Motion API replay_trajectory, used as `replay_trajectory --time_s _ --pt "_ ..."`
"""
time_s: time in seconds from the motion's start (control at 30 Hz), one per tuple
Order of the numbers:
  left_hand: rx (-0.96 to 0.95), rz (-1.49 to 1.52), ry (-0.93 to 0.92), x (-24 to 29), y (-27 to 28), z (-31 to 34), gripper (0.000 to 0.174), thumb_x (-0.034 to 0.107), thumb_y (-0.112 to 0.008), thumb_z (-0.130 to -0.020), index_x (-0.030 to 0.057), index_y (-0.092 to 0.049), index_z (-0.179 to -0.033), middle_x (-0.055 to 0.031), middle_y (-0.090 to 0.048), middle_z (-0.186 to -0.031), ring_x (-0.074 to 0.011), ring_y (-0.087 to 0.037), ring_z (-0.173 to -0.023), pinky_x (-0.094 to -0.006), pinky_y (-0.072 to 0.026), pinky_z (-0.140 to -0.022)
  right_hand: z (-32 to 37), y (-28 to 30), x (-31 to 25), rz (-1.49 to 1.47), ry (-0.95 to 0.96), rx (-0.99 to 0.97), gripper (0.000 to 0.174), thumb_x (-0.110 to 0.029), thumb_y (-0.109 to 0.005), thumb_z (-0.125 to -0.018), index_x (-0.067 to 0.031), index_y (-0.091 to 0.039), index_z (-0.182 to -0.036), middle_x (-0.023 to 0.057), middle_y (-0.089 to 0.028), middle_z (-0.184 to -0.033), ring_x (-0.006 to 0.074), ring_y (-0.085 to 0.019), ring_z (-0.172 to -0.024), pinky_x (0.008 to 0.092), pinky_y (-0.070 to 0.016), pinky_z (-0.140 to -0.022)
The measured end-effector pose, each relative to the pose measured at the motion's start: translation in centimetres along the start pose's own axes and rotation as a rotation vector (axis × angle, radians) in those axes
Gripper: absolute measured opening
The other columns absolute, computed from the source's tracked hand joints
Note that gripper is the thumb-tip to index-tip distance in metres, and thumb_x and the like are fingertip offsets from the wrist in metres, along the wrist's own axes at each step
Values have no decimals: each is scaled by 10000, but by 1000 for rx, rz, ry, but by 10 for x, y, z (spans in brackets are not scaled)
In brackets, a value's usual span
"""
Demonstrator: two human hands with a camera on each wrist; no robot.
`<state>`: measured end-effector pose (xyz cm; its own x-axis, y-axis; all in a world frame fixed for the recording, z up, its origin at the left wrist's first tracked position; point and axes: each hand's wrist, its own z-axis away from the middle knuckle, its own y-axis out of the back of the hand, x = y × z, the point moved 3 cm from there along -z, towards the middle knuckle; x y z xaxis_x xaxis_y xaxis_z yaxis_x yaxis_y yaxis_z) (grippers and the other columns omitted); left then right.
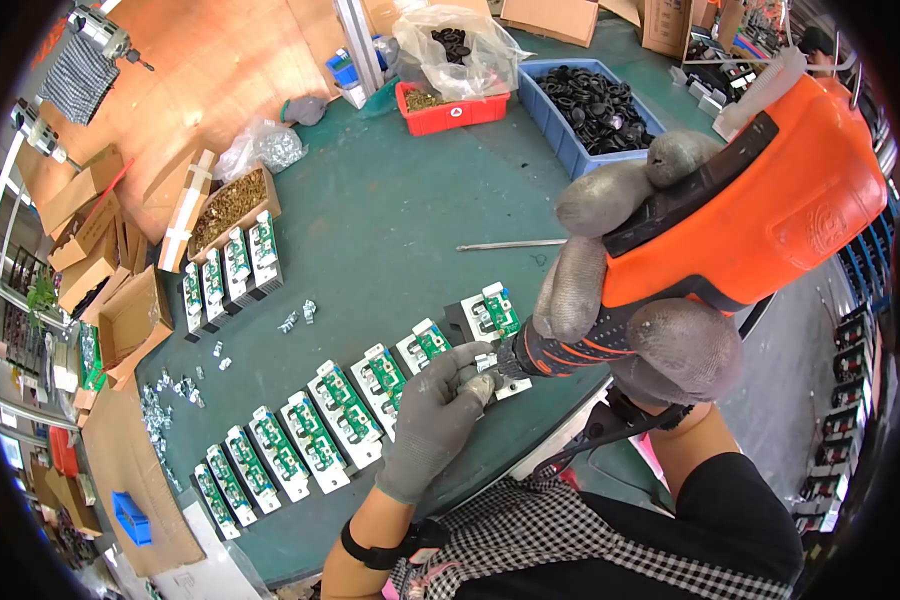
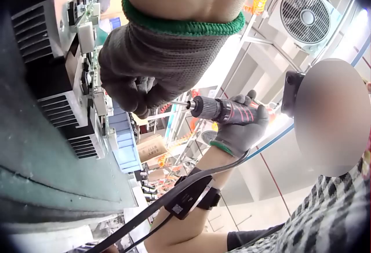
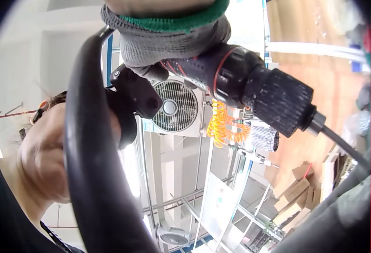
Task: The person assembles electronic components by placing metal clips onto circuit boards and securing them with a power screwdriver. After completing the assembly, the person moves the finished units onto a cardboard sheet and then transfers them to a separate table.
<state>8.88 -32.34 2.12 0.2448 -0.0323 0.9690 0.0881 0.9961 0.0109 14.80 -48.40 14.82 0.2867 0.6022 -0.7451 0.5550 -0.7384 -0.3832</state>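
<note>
My right hand point(image 1: 682, 345), in a grey glove, grips an orange and black power drill point(image 1: 770, 205) tilted over the table's right side. From its black chuck point(image 3: 284, 101) a thin bit point(image 3: 342, 144) runs toward my left hand point(image 1: 430, 428). Gloved fingers there are curled, pinching a small silver metal piece point(image 1: 486, 362) at the bit's tip; the fingertips hide most of it. In the left wrist view, the bit point(image 2: 182, 103) reaches right to those fingers. Beneath both hands, green circuit boards on silver heat sinks point(image 1: 342, 402) form a slanting row; the board at its right end point(image 1: 497, 312) lies beside the chuck.
Another group of boards on heat sinks point(image 1: 235, 265) stands at the left, near a carton of small brassy parts point(image 1: 228, 208). Loose silver parts point(image 1: 160, 420) are scattered on the table. Behind are a red bin point(image 1: 455, 115) and a blue bin of black parts point(image 1: 540, 115). A screwdriver-like rod point(image 1: 500, 245) lies mid-table.
</note>
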Motion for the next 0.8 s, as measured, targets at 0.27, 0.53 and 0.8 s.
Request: replay_trajectory --time_s 0.27,0.53,0.8 --pt "102 -79 -47 -13 2 -2 328 66 -585 -883 -47 -574 -1190 -9 -602 -759 -49 -519 -666 -222 -443 -608 -1 4 7 256 40 -11 586 87 -636 -723 -62 -408 -1242 177 -601 -1119 211 -665 -747 327 -564 -641" --pt "261 -1026 -448 8 -9 -12 386 182 -719 -777 44 -623 -1125 -46 -612 -838 -201 -582 -827 -353 -441 -777 -4 21 24 537 161 -72 645 110 -566 -698 -67 -375 -1288 208 -593 -1127 197 -662 -727 335 -567 -652" --pt "161 -1125 -390 -3 -12 -34 339 253 -759 -705 99 -649 -986 -44 -615 -925 -250 -559 -938 -434 -374 -879 -1 21 37 381 29 30 590 96 -561 -675 -39 -394 -1225 194 -623 -1055 174 -655 -688 298 -544 -640"
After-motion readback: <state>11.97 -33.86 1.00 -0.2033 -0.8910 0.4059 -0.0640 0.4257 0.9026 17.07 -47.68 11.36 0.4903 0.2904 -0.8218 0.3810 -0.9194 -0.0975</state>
